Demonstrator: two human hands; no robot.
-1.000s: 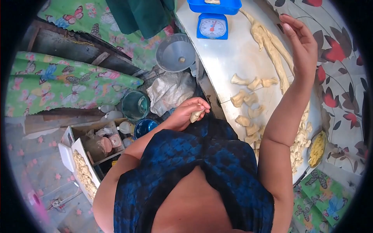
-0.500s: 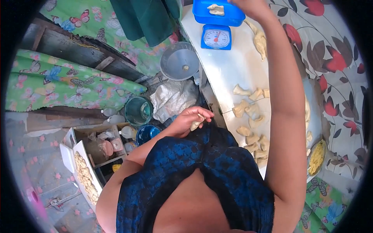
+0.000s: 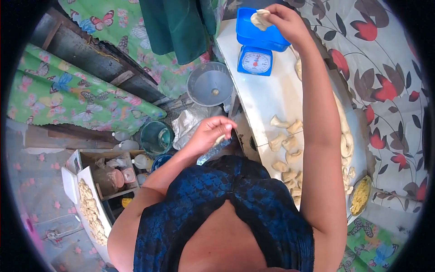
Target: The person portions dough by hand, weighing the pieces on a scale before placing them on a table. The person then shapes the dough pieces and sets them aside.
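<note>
My right hand (image 3: 289, 26) is raised at the top, pinching a pale piece of dough (image 3: 260, 20) over the blue tray (image 3: 267, 43) of a kitchen scale (image 3: 255, 61). In front of my body, my left hand (image 3: 212, 132) has its fingers curled round a small bit of dough (image 3: 220, 138), mostly hidden by them. Several cut dough pieces (image 3: 277, 143) lie in a loose group on the white table (image 3: 253, 95). A long roll of dough (image 3: 346, 140) runs beyond my right forearm, which hides part of the tabletop.
A bowl of yellow filling (image 3: 361, 196) stands at the table's right end. Left of the table are a grey basin (image 3: 209, 84), a green bucket (image 3: 156, 137) and a plastic bag (image 3: 188, 122). Many small dough pieces (image 3: 92, 213) sit on a board at lower left.
My right hand has lifted dough from the scale's tray, where it lay before. My left hand has shifted slightly up and left, still closed. The view has tilted a little.
</note>
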